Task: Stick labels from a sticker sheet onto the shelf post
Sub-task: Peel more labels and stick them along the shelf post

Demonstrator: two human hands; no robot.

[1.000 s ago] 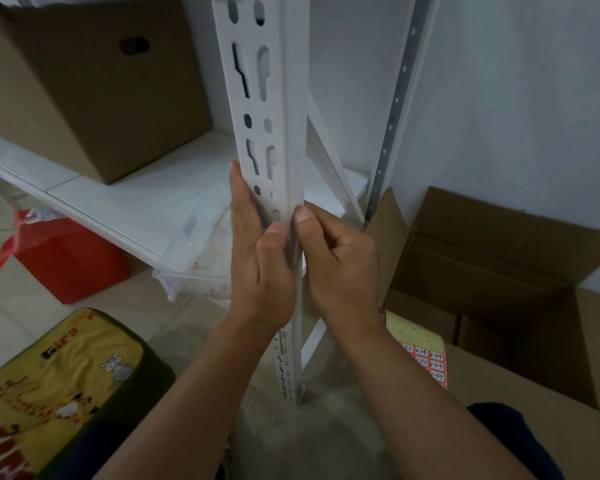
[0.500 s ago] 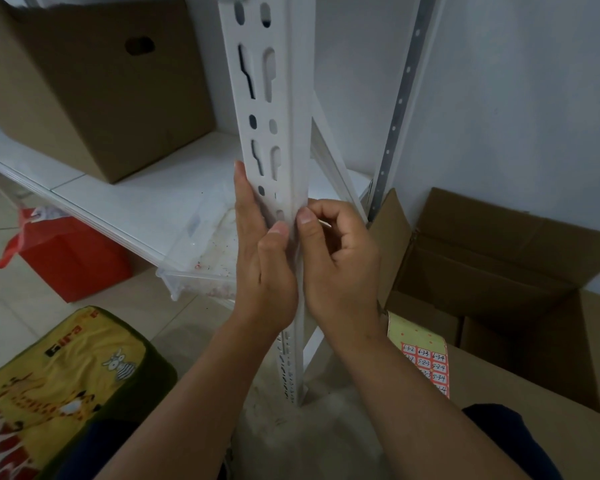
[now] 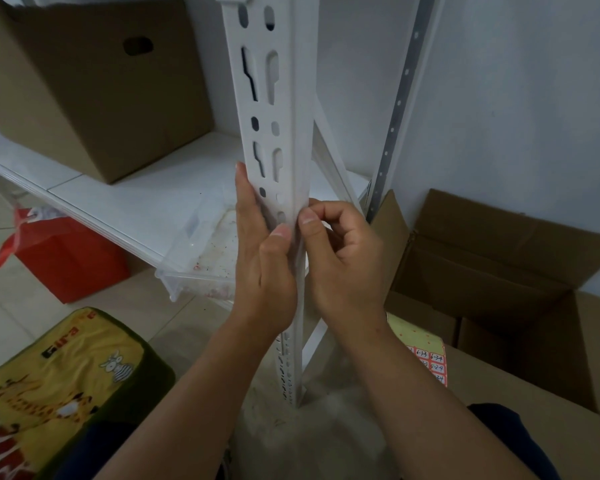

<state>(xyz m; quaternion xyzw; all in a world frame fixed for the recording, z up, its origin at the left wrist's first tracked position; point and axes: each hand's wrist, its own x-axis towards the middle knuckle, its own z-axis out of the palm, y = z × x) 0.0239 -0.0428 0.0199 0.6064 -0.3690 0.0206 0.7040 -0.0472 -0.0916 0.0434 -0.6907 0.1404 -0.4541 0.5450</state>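
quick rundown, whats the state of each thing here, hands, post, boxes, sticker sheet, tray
left hand: fingers straight, flat against the post, thumb pressing its corner
right hand: fingers curled, thumb pressing the post's corner; no label visible
post: upright, no label visible
sticker sheet: lying on the box flap, not held
open box: flaps open
shelf box: on the shelf, closed side showing
tray: under the shelf

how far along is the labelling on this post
Done: no finished label shows on the post. In hand: both hands are on it, left hand flat along it, right hand pinching at its edge; any label there is hidden. Left: the sheet on the box still holds labels.
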